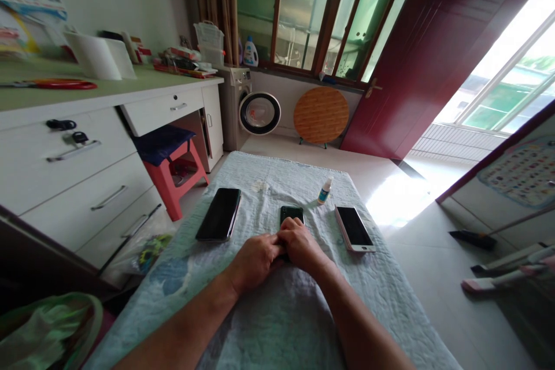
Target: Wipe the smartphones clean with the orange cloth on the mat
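Observation:
A dark smartphone (292,212) lies at the middle of the cloth-covered table, its lower part hidden under both hands. My left hand (256,257) is closed at the phone's lower left side, with its fingertips meeting the other hand. My right hand (301,245) lies over the phone with curled, pressed-together fingers; whatever they may hold is hidden. To the left rests a larger black-screened phone (219,214). A white-framed phone (354,229) lies to the right, screen up. Beyond my right hand, a small spray bottle (324,191) with a blue label stands upright.
The pale blue quilted cloth (269,176) covers the table. Along the left run white drawers (73,173) and a red stool (173,165). Further off are a washing machine with an open door (260,113), a round wooden tabletop (321,115) and a dark red door (403,63).

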A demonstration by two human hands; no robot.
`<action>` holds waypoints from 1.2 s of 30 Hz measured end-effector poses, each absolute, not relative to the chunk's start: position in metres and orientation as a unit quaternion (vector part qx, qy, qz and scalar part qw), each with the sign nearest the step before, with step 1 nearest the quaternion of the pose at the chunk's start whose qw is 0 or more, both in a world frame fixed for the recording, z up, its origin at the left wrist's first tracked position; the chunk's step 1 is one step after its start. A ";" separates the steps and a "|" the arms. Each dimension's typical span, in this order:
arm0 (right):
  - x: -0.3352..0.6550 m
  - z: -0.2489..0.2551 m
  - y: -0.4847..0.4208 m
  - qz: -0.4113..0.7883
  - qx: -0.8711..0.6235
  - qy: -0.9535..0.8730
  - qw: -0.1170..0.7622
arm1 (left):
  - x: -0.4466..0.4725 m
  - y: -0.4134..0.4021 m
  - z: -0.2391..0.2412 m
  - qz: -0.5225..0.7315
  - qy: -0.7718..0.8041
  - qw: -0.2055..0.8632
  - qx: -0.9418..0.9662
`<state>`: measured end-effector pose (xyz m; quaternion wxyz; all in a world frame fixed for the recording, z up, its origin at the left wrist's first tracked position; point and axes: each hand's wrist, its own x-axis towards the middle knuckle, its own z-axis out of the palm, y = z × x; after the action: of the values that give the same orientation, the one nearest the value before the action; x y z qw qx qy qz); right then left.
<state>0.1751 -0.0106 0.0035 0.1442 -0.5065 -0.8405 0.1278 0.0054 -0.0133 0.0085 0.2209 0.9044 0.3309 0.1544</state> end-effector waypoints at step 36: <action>0.179 0.000 -0.001 0.071 -0.565 -0.807 0.158 | 0.009 -0.016 0.004 0.138 0.331 0.140 0.923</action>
<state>0.1787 -0.0006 0.0000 0.1577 -0.5653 -0.8066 0.0706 0.0092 -0.0159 0.0040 0.1401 0.9227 0.3314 0.1383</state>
